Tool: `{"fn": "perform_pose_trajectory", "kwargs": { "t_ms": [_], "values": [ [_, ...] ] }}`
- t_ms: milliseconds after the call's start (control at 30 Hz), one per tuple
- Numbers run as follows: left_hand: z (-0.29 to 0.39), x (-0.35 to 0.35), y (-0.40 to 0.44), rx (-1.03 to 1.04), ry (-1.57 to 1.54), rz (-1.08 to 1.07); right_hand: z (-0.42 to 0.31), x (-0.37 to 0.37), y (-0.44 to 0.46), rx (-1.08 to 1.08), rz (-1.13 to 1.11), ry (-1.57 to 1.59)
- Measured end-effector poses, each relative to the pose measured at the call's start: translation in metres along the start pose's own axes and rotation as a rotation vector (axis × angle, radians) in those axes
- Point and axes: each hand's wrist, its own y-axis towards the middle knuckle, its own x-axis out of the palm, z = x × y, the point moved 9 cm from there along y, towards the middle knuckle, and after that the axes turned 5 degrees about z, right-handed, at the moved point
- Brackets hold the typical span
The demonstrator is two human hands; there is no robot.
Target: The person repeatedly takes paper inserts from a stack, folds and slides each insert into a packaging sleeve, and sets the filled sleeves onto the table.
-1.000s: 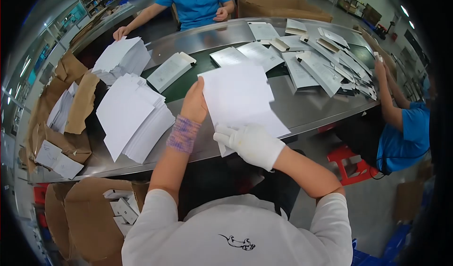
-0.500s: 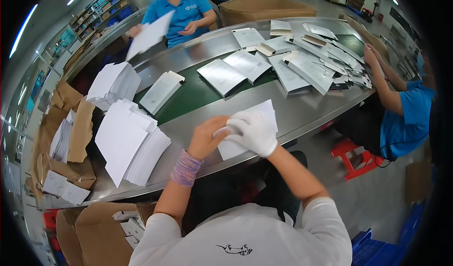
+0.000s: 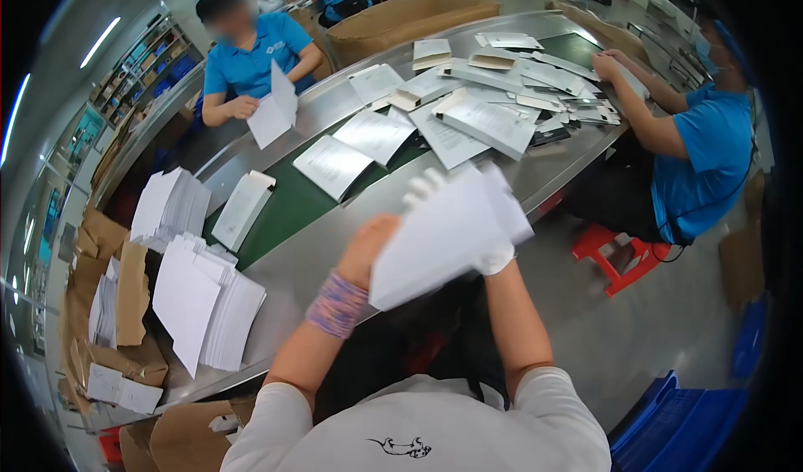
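A white flat folded carton, somewhat blurred, is held up above the table's near edge. My bare left hand is closed on its left edge, with a knitted band round the wrist. My right hand wears a white glove and supports the carton from behind. Its fingertips show past the carton's upper left edge, while the carton hides most of that hand. To the left lies a stack of white flat cartons, and behind it stands a second stack.
Several made-up cartons are piled on the metal table and its green belt. One carton lies apart on the left. A co-worker across the table holds a white sheet; another sits at right. Brown cardboard box at left.
The carton has been lifted off the table and tilted up between my hands. My gloved hand went from on top of it to behind it. The view has shifted right.
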Motion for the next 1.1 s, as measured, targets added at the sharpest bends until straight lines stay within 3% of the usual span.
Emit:
{"fn": "perform_pose_trajectory", "kwargs": {
  "t_ms": [33,100,200,267,400,467,500,533,633,733,800,900,933,967,1100],
  "values": [
    [-0.006,0.028,0.006,-0.072,-0.113,-0.088,-0.004,-0.003,0.0,0.026,-0.004,-0.068],
    [-0.032,0.086,0.0,-0.73,-1.1,-0.131,-0.025,-0.018,0.001,0.068,0.071,-0.392],
    [-0.06,0.067,0.045,-0.524,-0.767,-0.007,-0.097,-0.058,0.031,-0.201,0.247,-0.48],
    [-0.061,0.061,0.074,-0.57,-0.595,0.042,-0.154,-0.086,0.066,-0.289,0.351,-0.381],
    [-0.076,0.05,0.107,-0.503,-0.482,0.177,-0.208,-0.176,0.123,-0.073,0.592,-0.771],
    [-0.084,0.054,0.12,-0.487,-0.417,0.203,-0.205,-0.203,0.138,-0.095,0.526,-0.742],
    [-0.091,0.057,0.125,-0.476,-0.371,0.136,-0.209,-0.201,0.134,-0.111,0.564,-0.918],
    [-0.102,0.058,0.127,-0.498,-0.418,0.135,-0.2,-0.216,0.137,-0.025,0.547,-0.913],
    [-0.106,0.06,0.126,-0.58,-0.527,0.179,-0.153,-0.205,0.124,0.263,0.464,-0.716],
    [-0.121,0.051,0.122,-0.692,-0.63,0.197,-0.119,-0.137,0.099,0.15,0.265,-0.679],
    [-0.111,0.042,0.113,-0.575,-0.653,0.259,-0.078,-0.123,0.075,0.241,0.332,-0.493],
    [-0.079,0.003,0.08,-0.41,-0.512,0.266,-0.062,-0.123,0.056,0.149,0.354,-0.448],
    [-0.064,-0.014,0.066,-0.371,-0.464,0.283,-0.069,-0.12,0.054,0.029,0.418,-0.358],
    [-0.051,-0.029,0.049,-0.337,-0.417,0.308,-0.084,-0.098,0.055,-0.14,0.345,-0.298],
    [-0.015,-0.061,-0.011,-0.298,-0.095,0.216,-0.098,0.046,0.051,-0.321,0.172,-0.356]
  ]
}}
